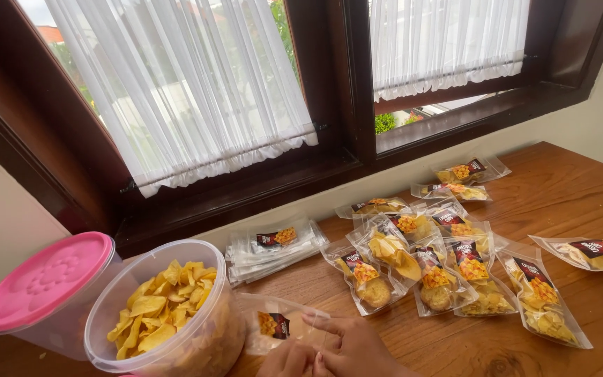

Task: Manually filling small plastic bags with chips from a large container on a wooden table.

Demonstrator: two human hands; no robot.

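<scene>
Counter: brown wooden counter (pixel 560 188) under a dark-framed window with white sheer curtains (pixel 190 84); its near edge is cut off by the frame.
Open tub: clear round plastic tub (pixel 211 335) of yellow chips, lidless, its base out of view.
Lidded tub: clear plastic tub with a pink lid (pixel 43 279), just beside and partly behind the open one.
Filled pouches: clear chip-filled pouches with dark labels (pixel 441 269), scattered and overlapping at centre-right; one at the right edge is cut off.
Empty stack: flat stack of empty clear pouches (pixel 273 248) near the wall.
Held pouch: clear empty pouch with a dark label (pixel 277 322), next to the open tub.
Left hand: left hand (pixel 287 359), mostly cropped, fingers pinched on the pouch's near edge.
Right hand: right hand (pixel 350 345), fingertips pressed on the same pouch; wrist cut off.
</scene>
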